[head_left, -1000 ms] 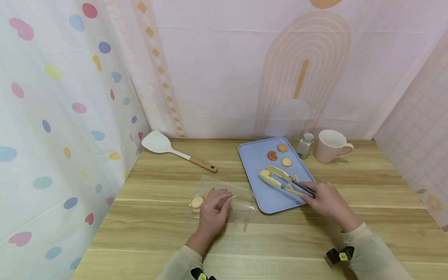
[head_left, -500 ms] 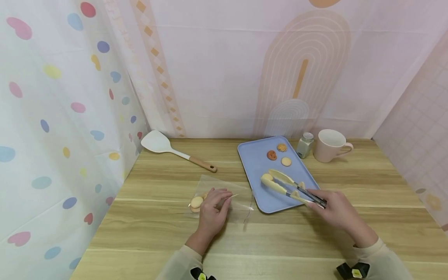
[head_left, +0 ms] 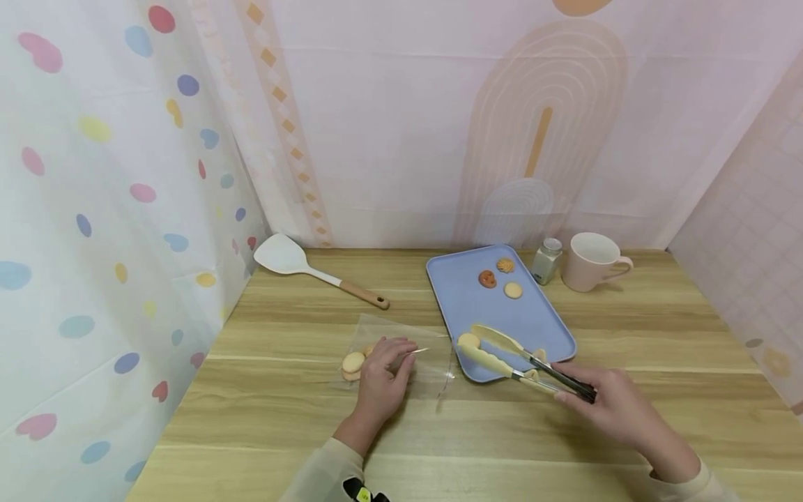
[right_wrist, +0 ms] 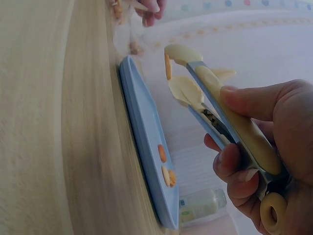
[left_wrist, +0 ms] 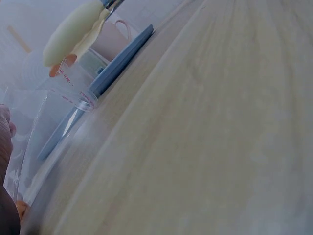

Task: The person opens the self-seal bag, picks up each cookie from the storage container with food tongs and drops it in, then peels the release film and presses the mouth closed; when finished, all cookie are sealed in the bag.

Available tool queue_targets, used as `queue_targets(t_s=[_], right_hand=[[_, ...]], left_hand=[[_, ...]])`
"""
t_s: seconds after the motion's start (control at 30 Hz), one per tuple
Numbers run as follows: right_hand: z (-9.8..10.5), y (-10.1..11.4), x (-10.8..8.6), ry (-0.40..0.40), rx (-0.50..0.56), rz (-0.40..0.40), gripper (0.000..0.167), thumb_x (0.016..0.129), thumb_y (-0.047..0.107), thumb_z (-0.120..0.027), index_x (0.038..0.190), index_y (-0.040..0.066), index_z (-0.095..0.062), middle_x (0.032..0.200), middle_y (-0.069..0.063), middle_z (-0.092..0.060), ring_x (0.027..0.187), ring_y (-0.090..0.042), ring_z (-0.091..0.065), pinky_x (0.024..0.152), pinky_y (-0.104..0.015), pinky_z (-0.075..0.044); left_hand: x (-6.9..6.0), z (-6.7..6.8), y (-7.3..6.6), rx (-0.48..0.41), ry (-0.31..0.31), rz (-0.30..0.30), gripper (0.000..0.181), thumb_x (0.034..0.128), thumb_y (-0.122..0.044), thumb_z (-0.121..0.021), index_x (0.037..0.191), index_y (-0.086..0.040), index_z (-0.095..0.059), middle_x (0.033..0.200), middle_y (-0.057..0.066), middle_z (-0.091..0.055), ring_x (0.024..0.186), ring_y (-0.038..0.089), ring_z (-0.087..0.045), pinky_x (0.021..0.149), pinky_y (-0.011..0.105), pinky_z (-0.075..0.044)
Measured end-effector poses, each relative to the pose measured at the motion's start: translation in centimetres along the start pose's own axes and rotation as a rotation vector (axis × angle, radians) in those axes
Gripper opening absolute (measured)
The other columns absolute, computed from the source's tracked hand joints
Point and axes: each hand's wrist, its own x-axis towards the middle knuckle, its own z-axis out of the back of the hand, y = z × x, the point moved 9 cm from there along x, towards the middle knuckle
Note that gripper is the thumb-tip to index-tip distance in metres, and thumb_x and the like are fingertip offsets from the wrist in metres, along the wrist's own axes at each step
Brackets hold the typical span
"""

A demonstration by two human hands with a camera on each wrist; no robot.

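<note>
My right hand grips a pair of tongs with cream tips. Between those tips is a round pale cookie, raised off the tray in the right wrist view. Thumb and fingers of my left hand pinch the upper layer of a clear plastic bag, whose mouth faces the tray. Several cookies lie at the bag's far left end, partly hidden by that hand. The blue tray carries a brown cookie, a swirled cookie and a plain round cookie.
A white spatula with a wooden handle lies at the back left. Behind the tray's right side stand a small glass jar and a pink mug. Patterned curtains close off the back and sides of the wooden table.
The tongs have picked the round cookie up from the tray and moved it toward the tray's near left corner. My right hand has drawn back nearer and rightward. My left hand stays put.
</note>
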Motion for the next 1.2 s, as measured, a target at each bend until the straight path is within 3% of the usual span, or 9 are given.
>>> queue_targets(t_s=[0.27,0.5,0.67,0.87,1.2], right_hand=[[-1.0,1.3,-0.4,0.045,0.047,0.061,0.041,0.076,0.012,-0.082,0.115,0.013,-0.071,0.108,0.002,-0.070,0.094,-0.007,-0.065,0.075,-0.009,-0.046],[-2.7,1.9,0.3,0.106,0.039,0.093,0.039,0.080,0.017,-0.079,0.117,0.011,-0.070,0.106,0.003,-0.071,0.088,-0.005,-0.064,0.070,-0.016,-0.050],[-4.2,2.0,1.1,0.181,0.034,0.090,0.038,0.085,0.022,-0.074,0.121,0.010,-0.067,0.108,0.000,-0.070,0.088,-0.008,-0.064,0.070,-0.027,-0.053],[-6.2,2.3,2.6,0.230,0.030,0.104,0.037,0.086,0.022,-0.074,0.121,0.010,-0.067,0.114,0.000,-0.068,0.102,-0.014,-0.064,0.084,-0.037,-0.054],[-9.2,3.3,5.1,0.269,0.055,0.139,0.039,0.088,0.023,-0.072,0.122,0.006,-0.065,0.119,-0.005,-0.067,0.108,-0.016,-0.062,0.087,-0.038,-0.053]], left_hand=[[-0.1,-0.1,0.3,-0.003,-0.001,0.010,0.012,0.0872,-0.001,-0.068,0.099,-0.001,-0.072,0.101,0.006,-0.070,0.104,0.025,-0.063,0.097,0.064,-0.038],[0.0,0.1,0.0,-0.008,-0.023,-0.028,0.013,0.0864,0.002,-0.068,0.098,-0.002,-0.072,0.101,0.007,-0.070,0.102,0.027,-0.064,0.095,0.065,-0.038],[0.1,0.3,-0.5,-0.022,-0.036,-0.050,0.017,0.0857,0.005,-0.067,0.099,-0.004,-0.072,0.100,0.008,-0.070,0.101,0.028,-0.064,0.094,0.065,-0.039],[0.2,0.5,-0.9,-0.030,-0.051,-0.072,0.019,0.0846,0.006,-0.067,0.099,-0.005,-0.072,0.099,0.008,-0.071,0.100,0.029,-0.064,0.094,0.065,-0.039],[0.2,0.6,-1.1,-0.024,-0.047,-0.073,0.016,0.0865,0.004,-0.065,0.098,-0.005,-0.072,0.099,0.007,-0.071,0.100,0.029,-0.064,0.095,0.065,-0.039]])
